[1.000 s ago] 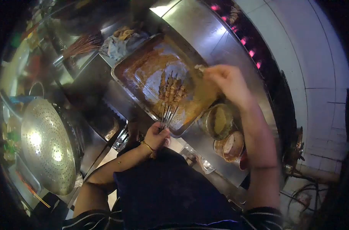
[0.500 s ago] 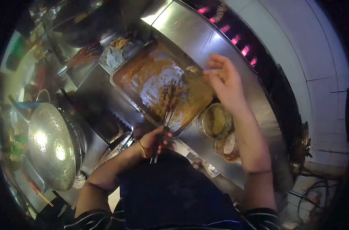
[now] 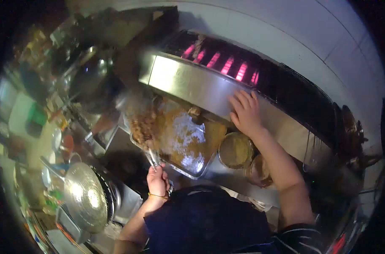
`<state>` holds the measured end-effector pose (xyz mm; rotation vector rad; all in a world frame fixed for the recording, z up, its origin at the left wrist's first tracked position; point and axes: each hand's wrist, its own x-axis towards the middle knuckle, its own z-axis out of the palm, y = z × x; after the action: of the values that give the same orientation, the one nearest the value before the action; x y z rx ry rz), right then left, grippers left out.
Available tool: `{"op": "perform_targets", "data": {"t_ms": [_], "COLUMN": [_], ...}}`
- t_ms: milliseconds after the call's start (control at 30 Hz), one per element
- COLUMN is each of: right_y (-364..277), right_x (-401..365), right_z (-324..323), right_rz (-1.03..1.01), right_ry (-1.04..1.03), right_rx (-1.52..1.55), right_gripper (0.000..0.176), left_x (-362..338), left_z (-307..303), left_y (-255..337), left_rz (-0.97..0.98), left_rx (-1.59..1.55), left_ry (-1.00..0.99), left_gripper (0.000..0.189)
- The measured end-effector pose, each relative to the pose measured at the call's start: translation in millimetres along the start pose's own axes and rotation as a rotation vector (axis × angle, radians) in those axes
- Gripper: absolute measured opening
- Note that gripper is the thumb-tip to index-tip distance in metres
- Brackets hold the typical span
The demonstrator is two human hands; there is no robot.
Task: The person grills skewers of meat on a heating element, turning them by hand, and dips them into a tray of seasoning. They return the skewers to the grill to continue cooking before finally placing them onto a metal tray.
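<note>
Biggest first: a pale wall (image 3: 264, 25) curves over the top and upper right of the frame, and beneath it the grill (image 3: 213, 59) glows pink. That heat looks like the main hazard, I'd say; bare fingers drifting into it would burn.

Mid-frame, the metal tray (image 3: 186, 142) has a floor smeared orange-brown with shiny patches, on a steel worktop (image 3: 228, 178). Lower left, a perforated strainer (image 3: 86, 198) catches the light, and the room behind blurs into clutter. Right of centre sit 2 bowls — a yellow-topped bowl (image 3: 236, 150) and a smaller bowl (image 3: 255, 171) partly behind the right forearm (image 3: 283, 173). A low sweep of that arm could knock either over.

Now the skewers (image 3: 143, 131), left of centre and too blurred to count, their meaty ends above the tray's left side. Swing them fast and food could fly off; loosen the hold and a stick could slide free.

The left hand (image 3: 157, 181), below, is wrapped round their bare ends. The right hand (image 3: 246, 113) has its fingers spread, nothing visible in its grasp, at the grill's steel front (image 3: 192, 80) — touching or not, I can't tell.

Smallest, a pale lump (image 3: 195, 111) rests by the tray's far edge, where a bump could dislodge it.
</note>
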<state>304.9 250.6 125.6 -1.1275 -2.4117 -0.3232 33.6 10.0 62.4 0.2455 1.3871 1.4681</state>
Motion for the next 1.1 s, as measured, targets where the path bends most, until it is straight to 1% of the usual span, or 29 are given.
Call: {"op": "perform_targets", "data": {"t_ms": [33, 67, 100, 167, 233, 300, 367, 467, 500, 533, 600, 667, 767, 800, 867, 967, 1000, 1100], "right_y": [7, 10, 14, 9, 8, 13, 16, 16, 17, 16, 13, 15, 16, 15, 14, 14, 14, 13], "right_x": [-7, -13, -18, -17, -16, -18, -19, -19, -17, -15, -15, -15, -14, -13, -13, -13, -12, -10], "right_z": [7, 13, 17, 14, 13, 16, 22, 20, 19, 16, 8, 8, 9, 9, 11, 10, 10, 7], "right_rz": [-0.044, -0.092, -0.144, -0.163, -0.191, -0.221, -0.228, -0.241, -0.242, -0.231, -0.199, -0.206, -0.21, -0.213, -0.201, -0.206, -0.209, -0.21], "right_ry": [0.008, 0.014, 0.02, 0.016, -0.022, -0.095, -0.028, 0.006, 0.007, 0.011, 0.015, 0.026, 0.064, 0.082, 0.051, 0.048, 0.057, 0.064], "right_rx": [-0.014, -0.03, -0.05, -0.024, -0.051, -0.132, -0.125, -0.169, -0.19, -0.15, -0.061, -0.062, -0.053, -0.048, -0.042, -0.046, -0.05, -0.071], "right_gripper": [0.051, 0.049, 0.048, 0.047, 0.047, 0.049, 0.052, 0.053, 0.053, 0.051, 0.048, 0.047, 0.044, 0.042, 0.042, 0.043, 0.043, 0.044], "left_x": [3, 8, 11, 19, 19, 35, 51, 83, 97, 112, 130, 140, 148, 150, 153, 138, 147, 140], "left_z": [6, 13, 23, 55, 101, 147, 200, 254, 264, 272, 280, 282, 279, 277, 272, 257, 244, 205], "left_y": [13, 28, 43, 73, 107, 121, 122, 116, 114, 111, 106, 104, 102, 102, 104, 97, 85, 79], "left_rz": [0.068, 0.144, 0.165, 0.228, 0.117, 0.064, 0.063, -0.077, -0.134, -0.195, -0.301, -0.382, -0.419, -0.421, -0.415, -0.316, -0.308, -0.403], "left_rx": [-0.024, 0.031, 0.031, 0.126, 0.176, 0.19, 0.253, 0.255, 0.247, 0.243, 0.225, 0.175, 0.134, 0.14, 0.146, 0.03, -0.066, -0.223], "left_ry": [0.007, -0.023, -0.05, -0.131, -0.276, -0.484, -0.52, -0.634, -0.67, -0.705, -0.764, -0.812, -0.806, -0.829, -0.873, -0.892, -1.025, -0.838], "left_gripper": [0.016, 0.017, 0.018, 0.019, 0.023, 0.023, 0.024, 0.023, 0.023, 0.023, 0.023, 0.022, 0.022, 0.022, 0.023, 0.025, 0.027, 0.029]}}
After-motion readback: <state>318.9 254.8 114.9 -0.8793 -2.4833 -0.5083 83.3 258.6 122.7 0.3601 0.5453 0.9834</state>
